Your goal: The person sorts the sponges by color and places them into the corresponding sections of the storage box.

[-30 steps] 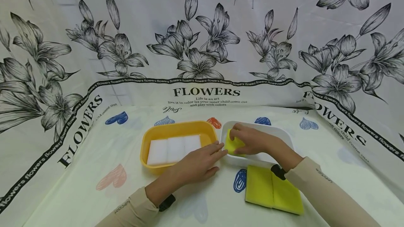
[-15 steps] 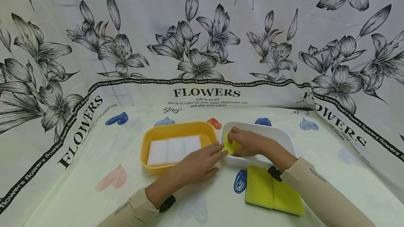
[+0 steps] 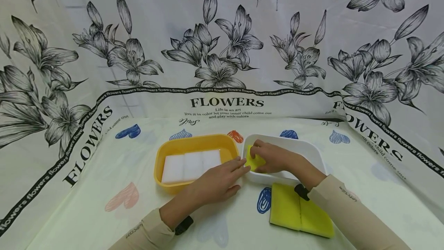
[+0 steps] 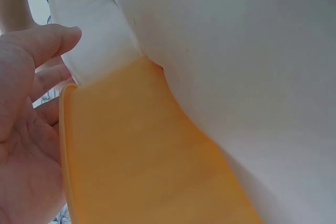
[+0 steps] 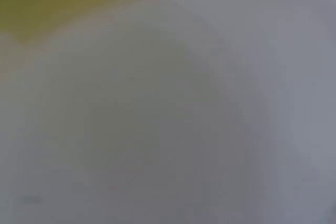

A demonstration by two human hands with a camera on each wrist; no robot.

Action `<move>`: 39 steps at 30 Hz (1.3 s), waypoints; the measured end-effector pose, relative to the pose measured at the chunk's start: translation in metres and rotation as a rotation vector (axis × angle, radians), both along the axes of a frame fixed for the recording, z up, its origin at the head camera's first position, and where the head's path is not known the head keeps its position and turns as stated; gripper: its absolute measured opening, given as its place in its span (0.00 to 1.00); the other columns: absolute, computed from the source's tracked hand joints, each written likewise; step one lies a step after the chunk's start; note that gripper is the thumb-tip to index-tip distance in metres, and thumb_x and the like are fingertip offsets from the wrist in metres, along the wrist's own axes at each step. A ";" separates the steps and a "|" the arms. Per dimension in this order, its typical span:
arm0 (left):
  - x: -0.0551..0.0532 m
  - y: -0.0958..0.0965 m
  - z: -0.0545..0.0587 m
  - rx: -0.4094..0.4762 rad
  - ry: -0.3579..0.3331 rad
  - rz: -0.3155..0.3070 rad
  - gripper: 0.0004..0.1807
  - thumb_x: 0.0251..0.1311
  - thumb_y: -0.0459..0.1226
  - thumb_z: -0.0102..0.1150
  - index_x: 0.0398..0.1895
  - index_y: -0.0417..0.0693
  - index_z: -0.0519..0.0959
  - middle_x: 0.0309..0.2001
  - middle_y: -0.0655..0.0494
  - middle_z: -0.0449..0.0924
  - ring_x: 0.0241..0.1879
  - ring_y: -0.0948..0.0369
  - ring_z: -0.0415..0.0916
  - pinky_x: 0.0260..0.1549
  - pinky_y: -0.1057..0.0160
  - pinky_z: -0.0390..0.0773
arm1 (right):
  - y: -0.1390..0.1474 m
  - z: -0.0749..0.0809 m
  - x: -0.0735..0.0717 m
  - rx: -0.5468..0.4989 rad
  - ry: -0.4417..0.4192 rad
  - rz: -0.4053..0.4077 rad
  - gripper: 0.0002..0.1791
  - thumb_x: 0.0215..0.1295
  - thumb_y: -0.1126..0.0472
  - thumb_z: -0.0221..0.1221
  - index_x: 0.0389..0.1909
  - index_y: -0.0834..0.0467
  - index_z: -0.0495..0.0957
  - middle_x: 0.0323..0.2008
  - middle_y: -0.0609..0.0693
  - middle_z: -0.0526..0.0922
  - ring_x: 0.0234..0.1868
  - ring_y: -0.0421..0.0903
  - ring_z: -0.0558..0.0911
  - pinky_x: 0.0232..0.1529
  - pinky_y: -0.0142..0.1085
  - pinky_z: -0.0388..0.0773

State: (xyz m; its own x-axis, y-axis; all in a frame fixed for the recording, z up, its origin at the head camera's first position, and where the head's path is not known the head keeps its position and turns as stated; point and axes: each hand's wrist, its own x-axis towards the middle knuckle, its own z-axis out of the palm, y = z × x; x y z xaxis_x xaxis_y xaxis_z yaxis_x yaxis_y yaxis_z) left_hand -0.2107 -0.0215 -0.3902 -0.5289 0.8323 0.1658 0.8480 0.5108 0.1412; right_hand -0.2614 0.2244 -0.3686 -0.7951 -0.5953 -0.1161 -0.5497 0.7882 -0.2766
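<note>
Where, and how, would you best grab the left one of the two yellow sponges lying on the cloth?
Probably by the left sponge's free left edge, coming from the person's left and slightly above. It lies flat, its right edge against the right sponge, and in the head view the right sleeve overlaps that side, so the left looks easier.

Head looks forward-down; left wrist, close, shares its yellow tub (image 4: pixel 136 145); right wrist nearer, blurred.

The right fingers (image 3: pixel 258 148) partly hide the yellow sponge (image 3: pixel 254 163) (the right wrist view is blurred).
</note>
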 end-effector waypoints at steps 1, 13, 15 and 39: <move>0.000 0.000 0.000 -0.002 -0.001 0.002 0.35 0.66 0.44 0.64 0.75 0.50 0.66 0.74 0.50 0.62 0.74 0.57 0.57 0.64 0.59 0.68 | 0.000 0.000 0.000 -0.001 0.001 -0.004 0.19 0.56 0.55 0.73 0.47 0.47 0.79 0.54 0.50 0.75 0.47 0.45 0.76 0.57 0.40 0.78; 0.001 -0.001 0.000 0.018 -0.010 0.007 0.34 0.66 0.43 0.65 0.74 0.50 0.66 0.74 0.49 0.62 0.74 0.57 0.57 0.64 0.58 0.68 | 0.000 0.004 0.004 0.011 0.025 -0.008 0.19 0.58 0.54 0.72 0.49 0.49 0.80 0.56 0.50 0.76 0.51 0.47 0.77 0.60 0.42 0.76; 0.001 -0.001 0.001 0.022 -0.010 0.008 0.34 0.66 0.43 0.65 0.74 0.50 0.66 0.74 0.49 0.62 0.74 0.57 0.57 0.64 0.58 0.68 | -0.001 0.005 0.005 0.014 0.013 -0.015 0.19 0.58 0.53 0.72 0.49 0.50 0.81 0.58 0.51 0.76 0.53 0.48 0.77 0.61 0.44 0.76; 0.003 0.001 -0.001 -0.005 -0.028 0.035 0.35 0.66 0.44 0.65 0.75 0.52 0.64 0.76 0.52 0.59 0.75 0.57 0.54 0.65 0.57 0.67 | 0.041 0.033 0.058 -0.031 0.061 -0.018 0.23 0.68 0.53 0.64 0.61 0.56 0.78 0.66 0.59 0.73 0.64 0.59 0.74 0.60 0.55 0.74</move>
